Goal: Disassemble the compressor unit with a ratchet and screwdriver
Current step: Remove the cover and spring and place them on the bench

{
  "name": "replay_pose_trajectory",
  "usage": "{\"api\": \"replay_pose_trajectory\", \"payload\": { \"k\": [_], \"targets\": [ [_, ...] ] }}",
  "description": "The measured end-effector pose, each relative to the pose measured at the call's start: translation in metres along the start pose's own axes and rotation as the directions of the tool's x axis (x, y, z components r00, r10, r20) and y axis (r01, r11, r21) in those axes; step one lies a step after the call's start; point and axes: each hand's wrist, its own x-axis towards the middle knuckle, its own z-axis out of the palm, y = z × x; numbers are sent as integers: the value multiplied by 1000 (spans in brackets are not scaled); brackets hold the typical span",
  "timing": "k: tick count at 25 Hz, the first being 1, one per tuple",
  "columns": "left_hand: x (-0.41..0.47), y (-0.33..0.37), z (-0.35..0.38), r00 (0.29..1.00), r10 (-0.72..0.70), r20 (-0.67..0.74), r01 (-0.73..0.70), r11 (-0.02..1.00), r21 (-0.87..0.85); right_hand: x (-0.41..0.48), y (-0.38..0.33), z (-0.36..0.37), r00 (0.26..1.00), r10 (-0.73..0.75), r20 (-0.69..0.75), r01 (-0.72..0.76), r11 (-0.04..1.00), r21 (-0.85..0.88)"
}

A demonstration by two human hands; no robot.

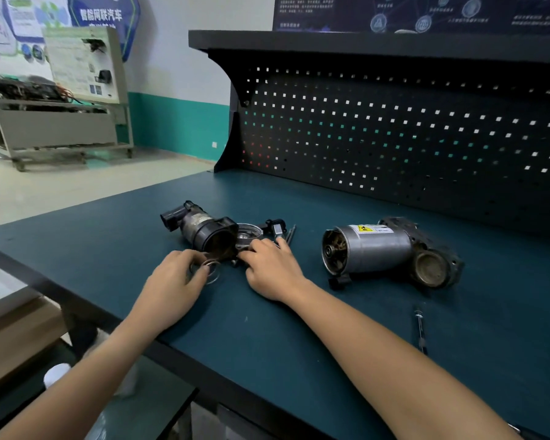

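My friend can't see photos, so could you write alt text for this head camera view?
Two bare hands work on a dark workbench: the left hand fingers a metal ring and the right hand rests beside a dark compressor housing. A silver motor cylinder lies to the right, before a pegboard.

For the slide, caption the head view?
Left hand fingers thin metal rings beside the dark cylindrical housing.

A blue wall sign [104,17] at the upper left reads "智能网联汽车" in white. The silver motor [373,249] carries a yellow warning sticker [364,229] with a black symbol; the print beside it seems too small to read. The dark poster [419,12] text is blurred.
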Motion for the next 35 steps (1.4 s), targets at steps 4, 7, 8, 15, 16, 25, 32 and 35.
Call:
{"api": "replay_pose_trajectory", "payload": {
  "k": [4, 7, 8, 15, 16, 25, 32, 35],
  "targets": [
    [0, -1, -2, 989, -147, -24, 143, 983, -118, -3, 0, 1, 1000, 16, 7, -16, 1000, 10],
    [3, 0, 1, 989, -147, -16, 147, 989, -34, -4, 1, -1, 999, 42, -5, -42, 997, 60],
    [3, 1, 1, 991, -134, -18, 135, 991, 5, -4, 1, -1, 999, 45, 0, -45, 996, 75],
    [2, 0, 2, 995, -103, -15, 103, 994, 46, 1, 1, -3, 996, -5, 84, 7, 1000, -26],
    [2, 0, 3, 995, -102, -11, 103, 993, 53, 1, 1, -2, 997, 1, 81, 1, 1000, -27],
    [2, -2, 4, 995, -104, -4, 104, 993, 50, 3, 3, 2, 995, 22, 97, -21, 1000, -8],
    [3, -4, 4, 994, -113, 4, 113, 993, 19, -3, 6, 2, 988, 152, -17, -152, 987, -47],
    [3, -4, 3, 994, -108, 12, 108, 994, 4, -5, 9, 3, 976, 206, -75, -205, 979, 14]
  ]
}}
